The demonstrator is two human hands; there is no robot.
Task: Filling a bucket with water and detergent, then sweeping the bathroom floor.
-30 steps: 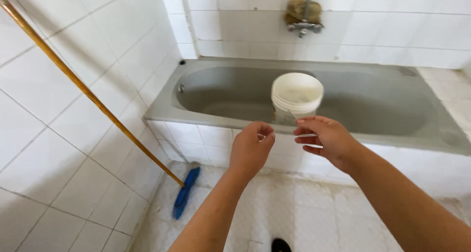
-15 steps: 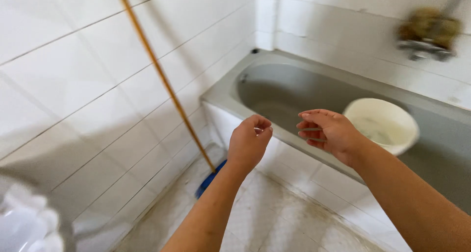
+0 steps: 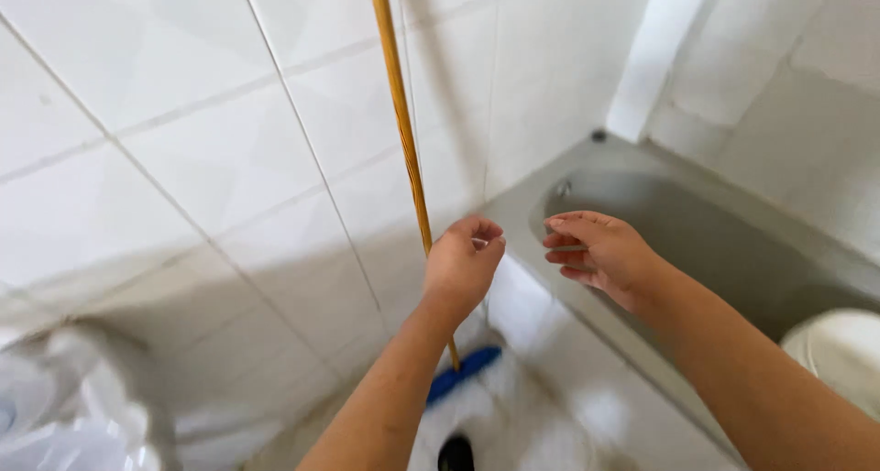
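Note:
My left hand [image 3: 461, 265] is held out in front of me with its fingers curled in and the thumb meeting the forefinger; I see nothing in it. It is just right of a long wooden broom handle [image 3: 399, 114] that leans on the white tiled wall, and the handle passes behind it. My right hand [image 3: 596, 256] hovers beside the left, palm down, fingers bent and apart, holding nothing. It is over the near rim of a grey bathtub [image 3: 678, 224].
The broom's blue brush head [image 3: 463, 372] rests on the pale floor below my left arm. A white bucket [image 3: 839, 356] stands in the tub at the right edge. A blurred white plastic thing [image 3: 55, 407] fills the bottom left corner. A dark shoe tip [image 3: 456, 453] shows at the bottom.
The view has swung left: the tub and bucket slid to the right, and the broom handle moved to the middle. Both hands keep the same pose.

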